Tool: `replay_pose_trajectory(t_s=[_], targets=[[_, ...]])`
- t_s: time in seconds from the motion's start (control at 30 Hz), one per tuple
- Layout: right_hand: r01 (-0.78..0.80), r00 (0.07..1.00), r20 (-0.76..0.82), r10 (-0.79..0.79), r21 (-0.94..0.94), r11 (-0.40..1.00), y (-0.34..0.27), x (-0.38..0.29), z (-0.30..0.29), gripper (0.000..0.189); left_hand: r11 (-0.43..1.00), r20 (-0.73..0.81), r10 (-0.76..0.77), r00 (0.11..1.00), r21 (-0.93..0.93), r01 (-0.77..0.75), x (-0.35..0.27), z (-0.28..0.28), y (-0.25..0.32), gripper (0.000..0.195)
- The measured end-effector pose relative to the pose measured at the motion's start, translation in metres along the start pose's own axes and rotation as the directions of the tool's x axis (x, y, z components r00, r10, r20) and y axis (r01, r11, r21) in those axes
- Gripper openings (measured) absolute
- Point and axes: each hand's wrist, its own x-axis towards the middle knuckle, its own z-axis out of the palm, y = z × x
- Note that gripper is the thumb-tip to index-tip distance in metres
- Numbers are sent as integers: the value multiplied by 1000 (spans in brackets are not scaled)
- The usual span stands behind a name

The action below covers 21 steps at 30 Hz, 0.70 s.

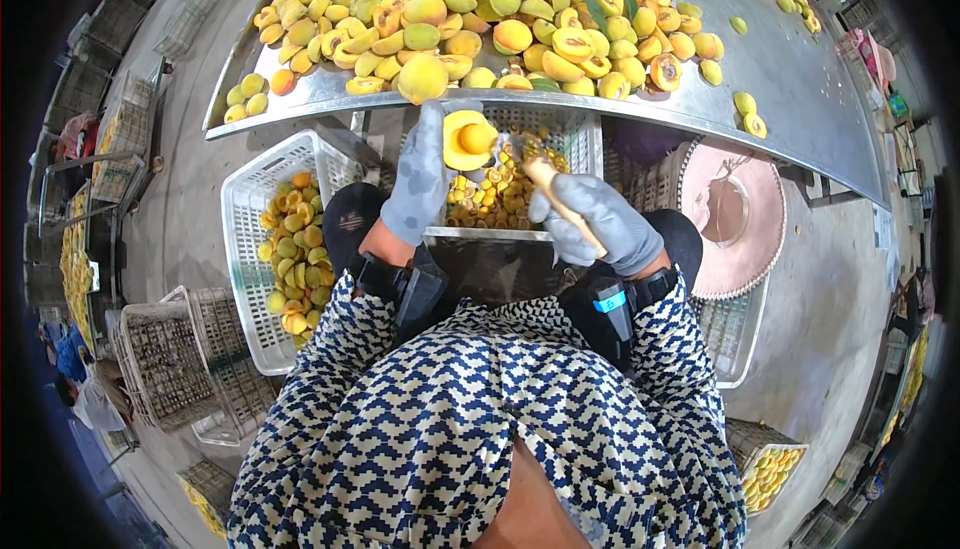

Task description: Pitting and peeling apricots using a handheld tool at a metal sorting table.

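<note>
My left hand (418,178), in a grey glove, grips a yellow peach half (456,151) cut side up. A rounded lump (477,139) of the same yellow colour sits in its middle. In my gloved right hand (611,223) is a pitting tool with a wooden handle (559,193); its tip is blurred, just right of the peach half. Below both hands stands a plastic crate (487,233) holding many cut-out peach pits (480,208). Beyond them, a heap of halved peaches (480,16) covers part of a metal table (787,91).
Left of my knee, a white crate (244,249) holds hollowed peach halves (296,249). At right, a pink sun hat (761,249) rests over another crate (739,346). Stacked crates (169,361) stand on the floor at left. A person (101,395) is at the far left.
</note>
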Motion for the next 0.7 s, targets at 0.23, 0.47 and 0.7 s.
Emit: replay_pose_trajectory(t_s=[0.23,0.47,0.7], targets=[[-112,842,-461,-278,-656,747,29,26,-15,41,480,156,459,874,785,-392,17,-21,-26,28],[-97,827,-496,-263,-587,803,31,17,-10,38,865,-258,475,842,313,-392,-10,-98,-10,27],[-72,823,-517,-235,-504,860,39,12,-24,39,-244,-92,621,779,921,303,-60,-177,28,47]])
